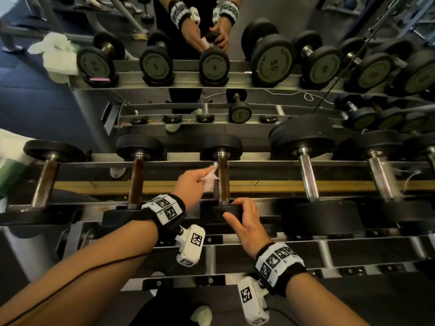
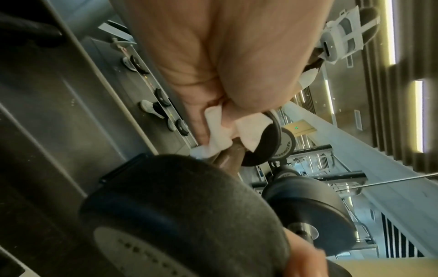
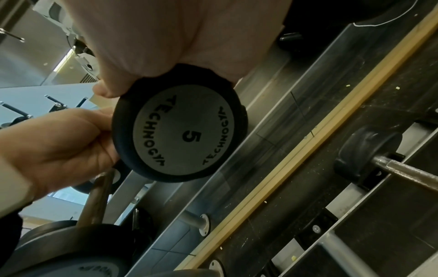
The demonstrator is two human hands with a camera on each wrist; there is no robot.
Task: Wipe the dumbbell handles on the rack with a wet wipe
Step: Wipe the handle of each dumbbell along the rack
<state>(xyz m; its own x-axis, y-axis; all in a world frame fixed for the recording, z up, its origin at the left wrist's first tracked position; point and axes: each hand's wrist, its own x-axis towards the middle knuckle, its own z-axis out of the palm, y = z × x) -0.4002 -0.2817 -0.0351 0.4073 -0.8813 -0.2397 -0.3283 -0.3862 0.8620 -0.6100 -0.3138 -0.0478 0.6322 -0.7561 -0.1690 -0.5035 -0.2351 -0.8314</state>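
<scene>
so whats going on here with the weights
A person is cleaning dumbbells on a gym rack in front of a mirror. Their left hand pinches a crumpled white wet wipe and presses it against the brown handle of a small dumbbell. Their right hand grips that dumbbell's near end plate, marked 5, steadying it. The dumbbell sits in its cradle, with other dumbbells on both sides.

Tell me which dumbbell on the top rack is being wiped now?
The third from the left, marked 5: the left hand presses a wet wipe against its brown handle.
</scene>
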